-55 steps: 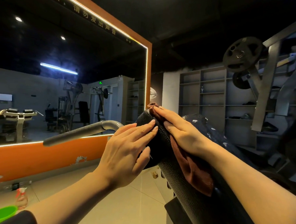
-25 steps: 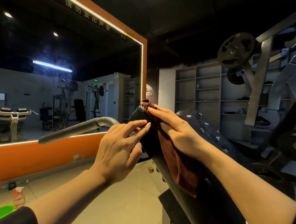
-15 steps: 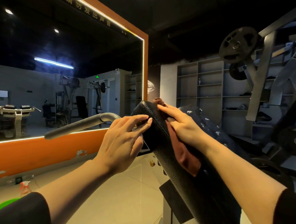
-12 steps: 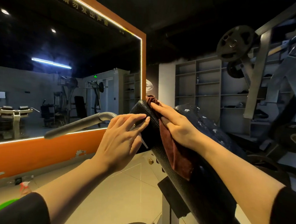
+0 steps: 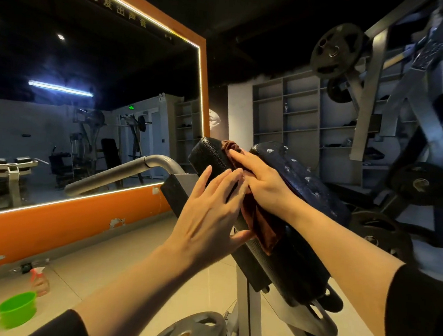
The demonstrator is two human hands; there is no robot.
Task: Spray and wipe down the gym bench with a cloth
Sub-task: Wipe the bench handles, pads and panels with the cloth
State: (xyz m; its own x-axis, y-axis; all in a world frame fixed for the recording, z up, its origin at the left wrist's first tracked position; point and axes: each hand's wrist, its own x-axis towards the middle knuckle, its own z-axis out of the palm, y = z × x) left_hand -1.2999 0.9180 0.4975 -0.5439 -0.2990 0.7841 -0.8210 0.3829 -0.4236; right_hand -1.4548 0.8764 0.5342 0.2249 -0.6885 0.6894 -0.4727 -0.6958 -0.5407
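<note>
Cloth (image 5: 259, 223): reddish-brown, crumpled, draped over the upper edge of the pad (image 5: 282, 264), one bunch reaching the pad's top end, the rest hanging along its side. Pad: black, grained, tilted steeply on a metal frame (image 5: 245, 303). Right hand (image 5: 264, 184) presses the cloth flat, fingers (image 5: 238, 156) straight, released rather than clenched; likely to keep wiping contact. Left hand (image 5: 212, 214) lies open on the pad's side, thumb touching the cloth, probably steadying. Spray bottle (image 5: 40, 281) stands on the floor, well apart.
</note>
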